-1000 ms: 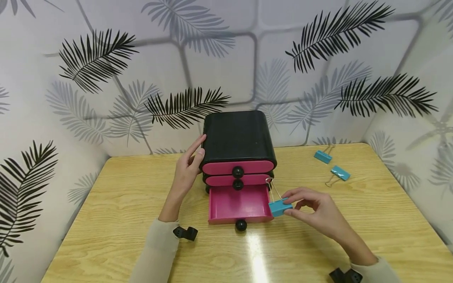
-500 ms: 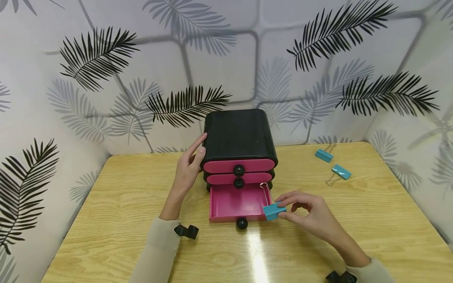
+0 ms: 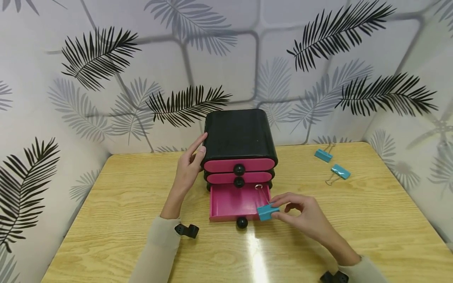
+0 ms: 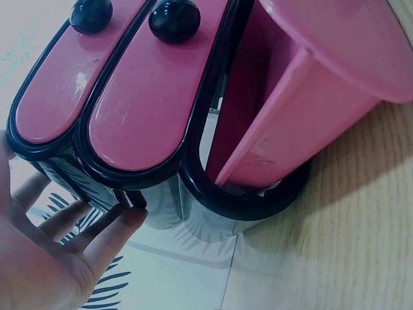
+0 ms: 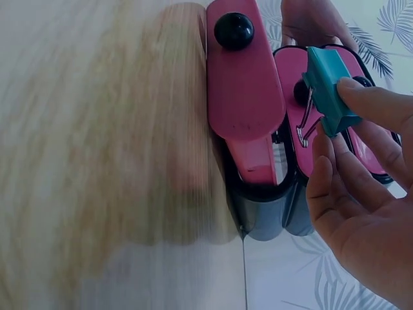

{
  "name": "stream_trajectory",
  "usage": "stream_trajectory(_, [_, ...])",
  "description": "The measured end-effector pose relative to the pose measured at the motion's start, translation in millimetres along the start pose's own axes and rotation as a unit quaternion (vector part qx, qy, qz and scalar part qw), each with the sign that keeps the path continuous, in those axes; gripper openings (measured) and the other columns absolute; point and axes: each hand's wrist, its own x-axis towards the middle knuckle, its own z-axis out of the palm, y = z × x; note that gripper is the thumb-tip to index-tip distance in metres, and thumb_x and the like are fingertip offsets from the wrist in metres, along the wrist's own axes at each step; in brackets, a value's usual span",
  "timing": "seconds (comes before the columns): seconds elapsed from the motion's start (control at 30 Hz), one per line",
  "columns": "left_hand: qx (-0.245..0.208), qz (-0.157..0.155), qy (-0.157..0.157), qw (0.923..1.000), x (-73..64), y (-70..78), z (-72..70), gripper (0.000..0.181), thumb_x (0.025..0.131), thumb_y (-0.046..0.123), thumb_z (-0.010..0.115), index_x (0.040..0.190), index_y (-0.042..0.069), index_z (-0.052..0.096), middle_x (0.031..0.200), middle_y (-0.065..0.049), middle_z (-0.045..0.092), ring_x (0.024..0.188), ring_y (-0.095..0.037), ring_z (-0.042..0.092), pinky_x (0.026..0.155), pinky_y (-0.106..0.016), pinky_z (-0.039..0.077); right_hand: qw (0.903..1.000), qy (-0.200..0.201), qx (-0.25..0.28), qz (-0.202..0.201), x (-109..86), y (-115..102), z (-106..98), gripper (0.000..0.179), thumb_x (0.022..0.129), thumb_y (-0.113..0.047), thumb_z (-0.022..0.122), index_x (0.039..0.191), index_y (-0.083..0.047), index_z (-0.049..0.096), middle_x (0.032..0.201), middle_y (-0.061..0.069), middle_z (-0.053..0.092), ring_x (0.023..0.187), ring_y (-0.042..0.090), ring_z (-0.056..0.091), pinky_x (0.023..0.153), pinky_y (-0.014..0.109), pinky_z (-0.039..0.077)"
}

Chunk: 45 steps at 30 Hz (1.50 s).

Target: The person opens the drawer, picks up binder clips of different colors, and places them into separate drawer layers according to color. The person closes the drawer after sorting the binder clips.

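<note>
A teal binder clip (image 3: 267,212) is pinched by its end between the thumb and fingers of my right hand (image 3: 301,212). Its wire handles point away from me, over the right side of the pulled-out pink drawer (image 3: 230,200). That drawer is the bottom one of a small black drawer unit (image 3: 240,133); the two pink drawers above it are closed. My left hand (image 3: 187,165) rests against the unit's left side, fingers fairly straight along it. In the left wrist view the fingertips (image 4: 132,216) touch the black side wall.
Two more teal binder clips lie on the wooden table (image 3: 134,188) to the right: one farther back (image 3: 323,155), another a little nearer (image 3: 341,171). A leaf-patterned wall covering (image 3: 219,70) stands behind the unit. A black knob (image 3: 242,223) sticks out from the bottom drawer's front.
My right hand has carried the binder clip leftward, from the drawer's right edge to over its front right corner. My left hand stays on the unit.
</note>
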Motion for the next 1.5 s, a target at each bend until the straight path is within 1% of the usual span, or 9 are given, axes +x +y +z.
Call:
stream_trajectory(0.3, [0.001,0.003,0.002,1.0,-1.3,-0.9,-2.1,0.048,0.108,0.018,0.049,0.155,0.008,0.047,0.158,-0.013,0.043,0.052,-0.007,0.036,0.06,-0.024,0.049,0.9991,-0.008,-0.022,0.034,6.1,-0.4,12.9,0.015,0.085,-0.013,0.085,0.099,-0.017,0.08,0.109,-0.003,0.076,0.1,0.014,0.07,0.074,0.031,0.058])
stream_trajectory(0.47, [-0.002,-0.002,0.001,1.0,-0.4,0.5,-2.1,0.048,0.108,0.018,0.05,0.155,0.009,0.047,0.159,-0.011,0.043,0.057,-0.014,0.043,0.062,-0.025,0.05,0.998,-0.007,-0.035,0.052,12.7,-2.9,19.2,0.015,0.084,-0.017,0.087,0.098,-0.017,0.081,0.105,-0.005,0.077,0.093,0.015,0.07,0.076,0.032,0.058])
stream_trajectory(0.57, [0.0,-0.005,-0.001,1.0,0.9,1.6,-1.3,0.047,0.108,0.019,0.05,0.155,0.01,0.048,0.159,-0.011,0.043,0.06,-0.018,0.045,0.062,-0.025,0.05,0.9979,-0.005,-0.036,0.053,15.5,-3.2,22.3,0.015,0.084,-0.017,0.086,0.097,-0.016,0.081,0.104,-0.003,0.076,0.089,0.015,0.07,0.076,0.034,0.059])
stream_trajectory(0.67, [0.005,-0.009,-0.001,1.0,1.6,1.9,-0.4,0.047,0.108,0.02,0.049,0.154,0.011,0.049,0.158,-0.01,0.044,0.061,-0.013,0.048,0.062,-0.025,0.049,0.9982,-0.006,-0.034,0.05,17.6,-2.8,25.2,0.014,0.085,-0.017,0.086,0.098,-0.015,0.081,0.104,-0.002,0.076,0.085,0.017,0.07,0.077,0.036,0.059])
stream_trajectory(0.77, [0.007,-0.008,0.0,0.9999,1.6,1.3,0.1,0.047,0.108,0.021,0.049,0.154,0.011,0.049,0.157,-0.011,0.045,0.059,-0.009,0.047,0.061,-0.025,0.049,0.9982,-0.008,-0.031,0.05,18.9,-2.2,27.6,0.014,0.086,-0.019,0.085,0.099,-0.015,0.081,0.103,-0.002,0.076,0.084,0.018,0.069,0.078,0.035,0.059])
stream_trajectory(1.1, [0.006,0.001,0.004,1.0,0.4,-1.0,-1.8,0.047,0.108,0.019,0.049,0.155,0.01,0.048,0.152,-0.011,0.05,0.054,-0.009,0.037,0.06,-0.024,0.048,0.9966,-0.007,-0.053,0.063,25.7,-0.9,36.8,0.014,0.085,-0.018,0.085,0.098,-0.016,0.081,0.098,-0.006,0.075,0.081,0.014,0.065,0.076,0.035,0.058])
stream_trajectory(1.33, [0.005,-0.007,0.003,1.0,1.1,-1.2,-2.1,0.047,0.108,0.018,0.049,0.155,0.01,0.048,0.157,-0.01,0.046,0.066,-0.009,0.05,0.063,-0.026,0.053,0.9962,0.007,-0.071,0.05,31.5,0.5,49.7,0.015,0.083,-0.016,0.087,0.096,-0.018,0.081,0.094,-0.009,0.075,0.082,0.012,0.067,0.07,0.033,0.057])
stream_trajectory(1.4, [0.006,-0.007,0.003,1.0,0.6,-1.3,-2.1,0.047,0.108,0.018,0.05,0.155,0.01,0.048,0.157,-0.01,0.046,0.066,-0.008,0.05,0.062,-0.026,0.052,0.9959,0.008,-0.075,0.048,32.7,0.4,53.6,0.015,0.083,-0.017,0.087,0.096,-0.019,0.08,0.094,-0.01,0.075,0.084,0.013,0.068,0.071,0.033,0.057])
stream_trajectory(1.5, [0.008,-0.006,0.002,1.0,0.0,-1.8,-1.7,0.047,0.108,0.019,0.05,0.155,0.01,0.048,0.156,-0.009,0.047,0.057,-0.009,0.041,0.06,-0.025,0.049,0.9961,0.009,-0.073,0.048,34.3,-0.5,59.5,0.015,0.083,-0.016,0.087,0.096,-0.017,0.081,0.093,-0.009,0.075,0.084,0.013,0.069,0.072,0.036,0.058])
